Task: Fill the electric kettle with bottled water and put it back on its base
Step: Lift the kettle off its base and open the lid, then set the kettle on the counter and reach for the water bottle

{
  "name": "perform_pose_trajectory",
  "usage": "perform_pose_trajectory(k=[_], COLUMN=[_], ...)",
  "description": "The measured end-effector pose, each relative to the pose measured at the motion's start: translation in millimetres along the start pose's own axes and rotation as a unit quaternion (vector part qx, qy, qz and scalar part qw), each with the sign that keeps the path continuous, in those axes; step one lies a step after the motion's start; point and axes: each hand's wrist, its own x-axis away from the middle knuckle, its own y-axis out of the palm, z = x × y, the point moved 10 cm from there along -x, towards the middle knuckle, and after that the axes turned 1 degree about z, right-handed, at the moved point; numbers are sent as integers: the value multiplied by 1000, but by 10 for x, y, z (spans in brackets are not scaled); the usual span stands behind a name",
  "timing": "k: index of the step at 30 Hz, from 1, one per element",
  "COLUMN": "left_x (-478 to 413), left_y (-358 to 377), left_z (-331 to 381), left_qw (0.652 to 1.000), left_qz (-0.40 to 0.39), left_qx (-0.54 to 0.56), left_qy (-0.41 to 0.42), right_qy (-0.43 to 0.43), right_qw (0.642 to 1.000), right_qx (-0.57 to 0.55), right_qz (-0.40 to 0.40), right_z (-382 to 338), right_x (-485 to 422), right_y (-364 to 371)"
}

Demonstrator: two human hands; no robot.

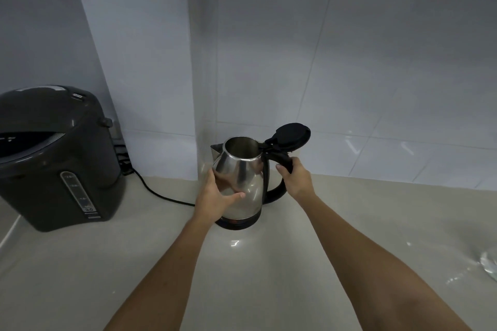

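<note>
Steel kettle (240, 183) near the back of the table (349, 223), by the tiled wall, tilted a little toward the right. Lid (291, 136) flipped up and open behind the mouth; inside looks bare metal, no water seen. Black base (238, 223) under it, still touching or barely lifted on one side, hard to tell which. Right hand (294, 177) wrapped shut around the top of the black handle (277, 169). Left hand (217, 196) spread flat against the steel body, fingers curved round it, steadying more than clamping. Probably light for now, being empty, and rigid, so no give under pressure. Polished steel likely slick under a bare palm, so poor place for a carrying grip; handle the proper hold, with the left hand only as a guide. Much heavier once filled, and prone to slop at the open mouth if tilted. Cord (161, 196) runs off to the left from behind the kettle, past the dark pot (57, 158); worth minding when lifting. No bottle clearly seen; only something clear and crinkled at the right edge (488, 263), too cut off to name. Filling judged not yet begun.
</note>
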Motion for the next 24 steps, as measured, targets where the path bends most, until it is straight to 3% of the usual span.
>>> perform_pose_trajectory(k=[6,14,24], left_x=[-12,96,516], left_y=[-53,-155,530], left_z=[65,716,1415], left_qw=[1000,995,992], left_qz=[3,31,-5], left_qx=[-16,-36,-48], left_qy=[14,82,121], right_qy=[-31,-48,-32], right_qw=[998,998,994], right_qx=[44,15,27], right_qz=[16,48,104], right_z=[-69,-308,92], right_x=[-30,39,292], right_y=[-42,-522,-1570])
